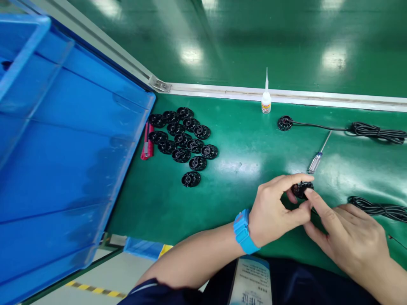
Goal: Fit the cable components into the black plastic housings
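Observation:
My left hand (275, 207), with a blue band at its wrist, grips a round black slotted plastic part (300, 190) between thumb and fingers. Against that part's near right side press the index finger and thumb of my right hand (352, 233); whether they also pinch a cable there is hidden. Beside my right hand lies a coiled black cable (378, 208). Just beyond my hands is a screwdriver (315, 162) with a clear handle. Farther back, another round black part (285, 123) has a cable running from it to a tied coil (378, 132).
Several similar black round parts (190, 179) lie in a cluster at left on the green table (241, 190). A red utility knife (147, 144) lies beside a big blue bin (79, 140). A small white dropper bottle (266, 101) stands by the pale rail (222, 90).

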### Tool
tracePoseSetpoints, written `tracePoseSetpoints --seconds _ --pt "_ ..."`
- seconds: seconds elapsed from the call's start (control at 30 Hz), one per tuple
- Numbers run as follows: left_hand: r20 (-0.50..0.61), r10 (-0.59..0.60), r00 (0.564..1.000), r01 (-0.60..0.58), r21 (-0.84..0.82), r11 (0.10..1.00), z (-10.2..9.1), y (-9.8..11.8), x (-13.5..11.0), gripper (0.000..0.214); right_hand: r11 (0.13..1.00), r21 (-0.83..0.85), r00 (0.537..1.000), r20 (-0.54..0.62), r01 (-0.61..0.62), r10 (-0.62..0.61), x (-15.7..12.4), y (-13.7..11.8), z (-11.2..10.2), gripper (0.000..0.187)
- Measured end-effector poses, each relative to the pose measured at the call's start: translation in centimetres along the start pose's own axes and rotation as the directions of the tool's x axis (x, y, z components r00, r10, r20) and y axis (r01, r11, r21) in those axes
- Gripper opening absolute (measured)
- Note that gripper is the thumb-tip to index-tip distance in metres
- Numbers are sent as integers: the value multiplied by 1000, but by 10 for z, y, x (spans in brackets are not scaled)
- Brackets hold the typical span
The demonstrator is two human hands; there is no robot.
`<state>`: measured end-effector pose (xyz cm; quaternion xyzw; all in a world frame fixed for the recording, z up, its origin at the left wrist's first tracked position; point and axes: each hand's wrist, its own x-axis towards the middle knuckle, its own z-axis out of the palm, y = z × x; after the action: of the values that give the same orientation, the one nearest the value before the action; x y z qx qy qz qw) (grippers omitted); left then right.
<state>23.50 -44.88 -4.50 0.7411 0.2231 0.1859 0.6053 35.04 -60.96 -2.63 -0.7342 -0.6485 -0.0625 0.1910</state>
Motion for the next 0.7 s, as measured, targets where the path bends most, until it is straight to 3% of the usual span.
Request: tracePoseSetpoints --seconds 0.1,0.2,0.33,0.4,0.53,0.63,0.7 --pt "2 26 1000 -26 -28 999 -2 1 1 40 980 178 995 -38 -86 94 2 23 -3 49" --pt "0 86 996 -86 -39 996 -1 2 -2 38 981 -35 979 -89 -188 185 5 51 7 57" --pt "6 100 995 -100 -51 994 0 3 -6 39 969 -208 985 74 -135 153 5 72 28 65" --pt "15 86 996 -85 -60 995 0 4 -7 40 965 -225 982 102 -134 161 4 74 33 55" --pt "37 30 999 -27 -95 995 -1 4 -7 41 972 -35 971 55 -233 234 3 73 28 22" --pt "45 -2 999 8 -134 991 -1 3 -6 42 948 77 946 -78 -310 315 5 70 16 13" --pt "42 -18 999 24 -159 987 0 3 -6 43 913 171 903 -162 -371 397 3 64 6 21"
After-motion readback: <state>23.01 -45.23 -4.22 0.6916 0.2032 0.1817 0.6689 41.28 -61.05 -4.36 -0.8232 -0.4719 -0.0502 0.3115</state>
